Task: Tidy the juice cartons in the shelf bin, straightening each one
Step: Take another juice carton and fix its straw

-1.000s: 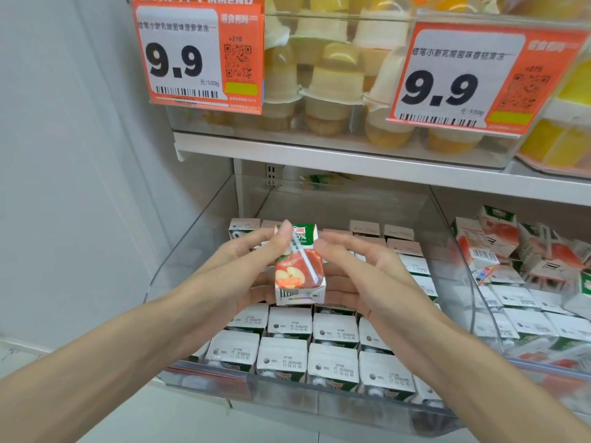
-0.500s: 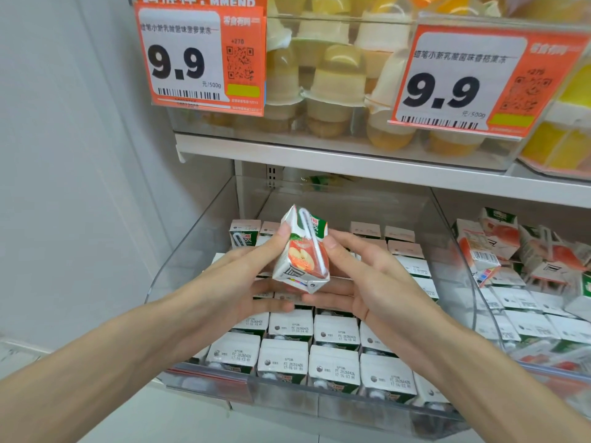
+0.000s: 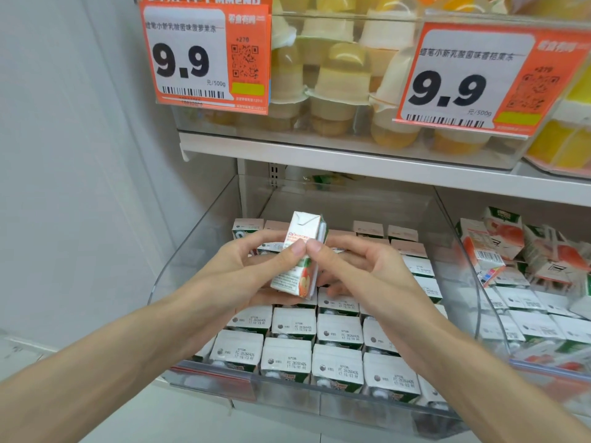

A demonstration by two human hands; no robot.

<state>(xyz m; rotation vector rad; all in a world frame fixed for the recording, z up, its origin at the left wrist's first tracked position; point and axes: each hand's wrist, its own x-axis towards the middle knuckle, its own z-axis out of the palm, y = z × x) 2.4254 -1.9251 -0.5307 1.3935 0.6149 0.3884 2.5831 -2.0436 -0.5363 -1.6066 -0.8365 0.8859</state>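
Note:
A small juice carton (image 3: pixel 300 247), white and green with an apple picture, is held above the clear plastic shelf bin (image 3: pixel 204 231). My left hand (image 3: pixel 249 270) grips its left side with the thumb on the front. From the right, my right hand (image 3: pixel 358 270) pinches it, thumb meeting the left thumb. The carton stands tilted, its narrow white side toward me and its folded top pointing up. Below it, several cartons (image 3: pixel 335 362) stand in neat rows in the bin, white tops with date print facing up.
A second bin at the right holds jumbled cartons (image 3: pixel 499 247), some lying on their sides. The shelf above (image 3: pixel 351 161) carries jelly cups (image 3: pixel 339 91) behind two orange 9.9 price tags (image 3: pixel 208 55). A grey wall stands at the left.
The carton has been turned in both hands: its apple face with the straw faced me before, now its narrow white side does. Both hands stayed above the bin.

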